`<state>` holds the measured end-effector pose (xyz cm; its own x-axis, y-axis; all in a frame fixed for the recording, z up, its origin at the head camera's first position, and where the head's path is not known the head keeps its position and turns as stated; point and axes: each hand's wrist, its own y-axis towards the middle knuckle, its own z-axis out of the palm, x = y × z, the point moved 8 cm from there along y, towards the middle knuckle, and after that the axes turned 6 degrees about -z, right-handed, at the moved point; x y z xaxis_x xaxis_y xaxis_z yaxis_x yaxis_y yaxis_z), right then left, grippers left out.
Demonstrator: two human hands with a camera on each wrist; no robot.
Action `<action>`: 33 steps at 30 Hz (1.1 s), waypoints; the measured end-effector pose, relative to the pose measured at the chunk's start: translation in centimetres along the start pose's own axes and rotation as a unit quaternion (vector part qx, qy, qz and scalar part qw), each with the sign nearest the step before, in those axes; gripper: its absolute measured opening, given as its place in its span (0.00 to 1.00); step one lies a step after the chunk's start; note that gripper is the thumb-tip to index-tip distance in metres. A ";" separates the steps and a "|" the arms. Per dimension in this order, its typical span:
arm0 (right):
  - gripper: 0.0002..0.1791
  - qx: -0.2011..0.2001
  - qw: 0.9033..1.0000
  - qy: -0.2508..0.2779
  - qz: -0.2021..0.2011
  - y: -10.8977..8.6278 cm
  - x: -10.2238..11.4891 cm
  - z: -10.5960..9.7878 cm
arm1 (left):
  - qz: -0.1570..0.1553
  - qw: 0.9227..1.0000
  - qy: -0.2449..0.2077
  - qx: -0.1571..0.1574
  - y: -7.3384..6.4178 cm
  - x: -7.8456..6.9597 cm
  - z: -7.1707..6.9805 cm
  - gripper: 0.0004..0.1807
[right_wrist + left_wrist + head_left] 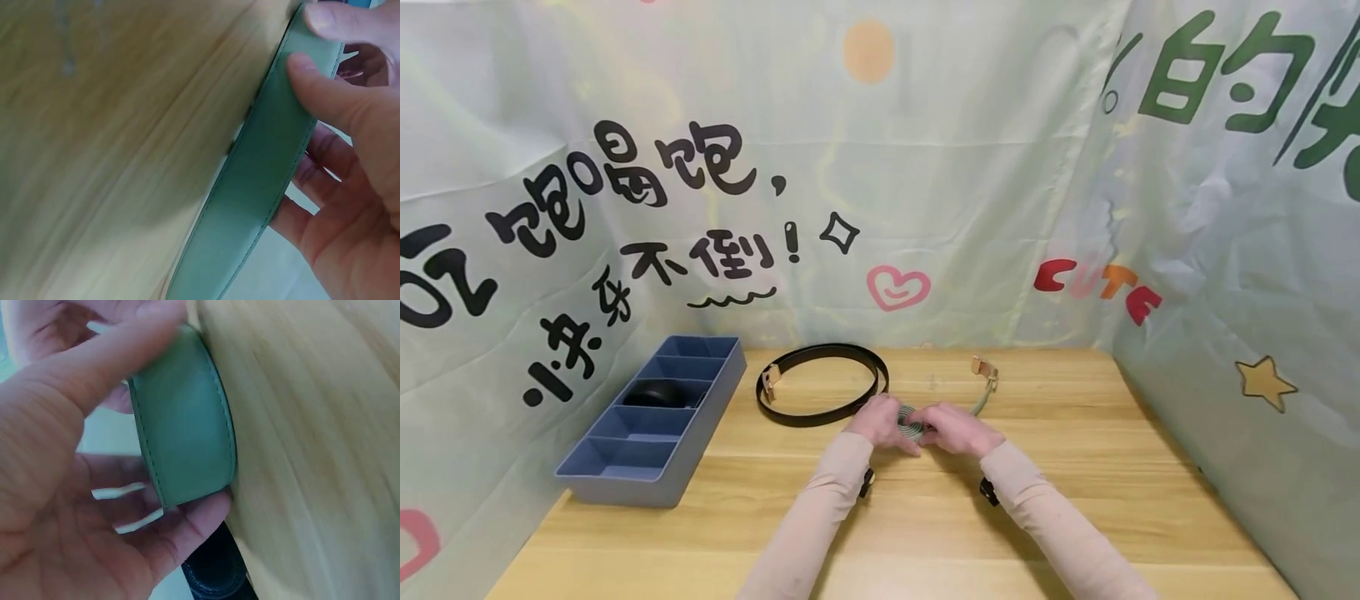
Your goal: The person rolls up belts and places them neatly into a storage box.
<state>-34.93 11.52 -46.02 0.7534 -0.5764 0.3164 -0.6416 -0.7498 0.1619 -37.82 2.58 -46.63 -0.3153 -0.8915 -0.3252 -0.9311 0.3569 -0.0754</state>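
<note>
A light green belt (910, 423) with stitched edges is wound into a small coil at the middle of the table, between both hands. My left hand (877, 421) grips the coil from the left, with thumb and fingers around the green strap (184, 425) in the left wrist view. From the other side my right hand (958, 427) holds it, its thumb lying along the strap's flat face (262, 144). The belt's unrolled end runs out behind the right hand to a gold-coloured buckle (987, 372).
A black belt (808, 419) with a gold-coloured buckle lies in a wide loop behind my left hand. At the left stands a blue-grey divided box (709, 425), a rolled black item (655, 393) in one compartment. Printed cloth walls (970, 208) enclose the wooden table (1075, 500).
</note>
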 end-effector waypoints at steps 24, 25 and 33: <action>0.26 0.020 1.000 0.014 -0.005 -0.4 -0.1 0.1 | 0.039 0.999 -0.019 0.019 0.3 0.5 0.0 0.27; 0.27 0.019 1.000 0.014 -0.005 -0.4 -0.1 0.0 | 0.043 0.999 -0.023 0.026 0.3 0.4 0.0 0.27; 0.21 -0.008 1.000 0.019 0.005 0.0 -0.5 -0.1 | 0.034 0.999 -0.012 0.022 0.2 0.1 0.1 0.30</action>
<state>-35.26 11.86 -46.05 0.7414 -0.5708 0.3529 -0.6513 -0.7387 0.1734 -38.01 2.54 -46.74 -0.3723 -0.8583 -0.3531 -0.8987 0.4285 -0.0938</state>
